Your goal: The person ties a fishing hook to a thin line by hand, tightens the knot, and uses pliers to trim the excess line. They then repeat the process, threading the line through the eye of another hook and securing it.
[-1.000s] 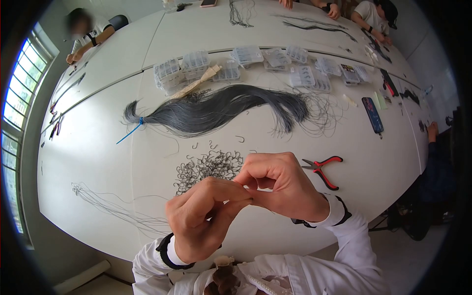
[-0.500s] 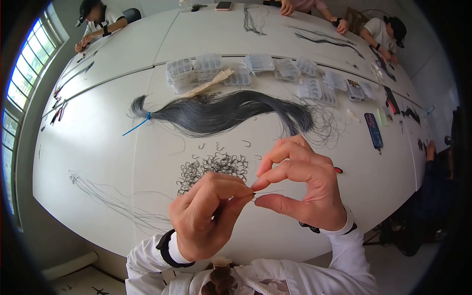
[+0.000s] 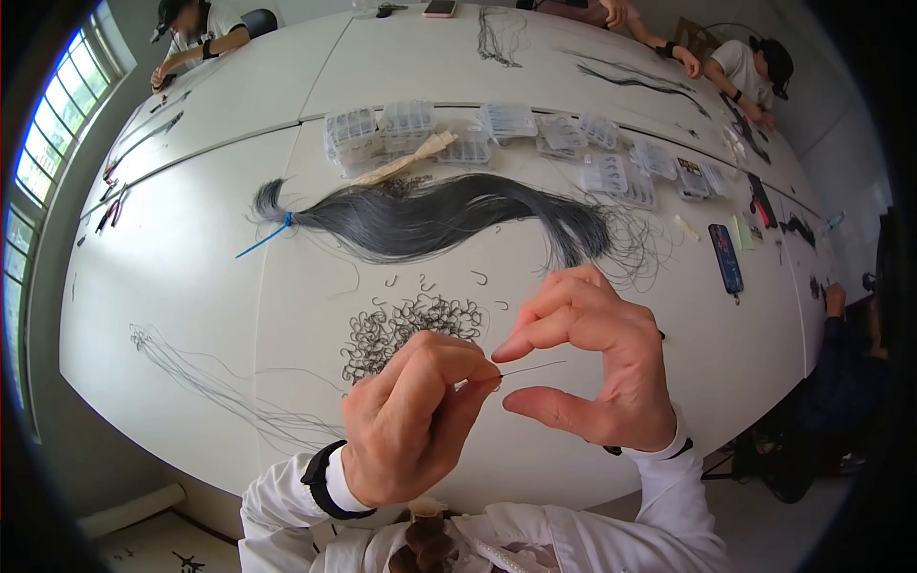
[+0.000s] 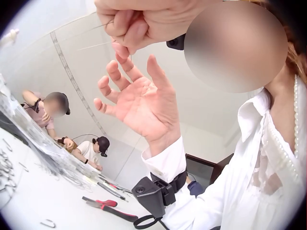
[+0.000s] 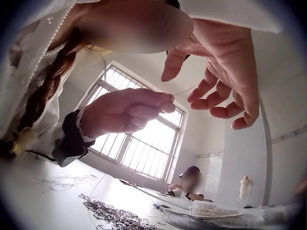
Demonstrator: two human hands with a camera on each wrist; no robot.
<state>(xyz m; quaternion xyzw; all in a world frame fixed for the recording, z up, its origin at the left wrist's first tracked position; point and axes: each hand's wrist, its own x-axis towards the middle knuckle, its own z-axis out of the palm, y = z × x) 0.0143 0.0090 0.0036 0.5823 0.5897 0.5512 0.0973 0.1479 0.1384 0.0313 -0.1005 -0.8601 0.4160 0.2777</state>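
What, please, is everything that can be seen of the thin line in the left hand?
The thin line is dark and fine in the head view, like wire or stiff filament; its material is uncertain. The left hand pinches it between thumb and fingers. A nearly straight free end juts toward the right hand, into the gap between that thumb and fingers, apparently touching neither. Inside the pinch it is hidden.
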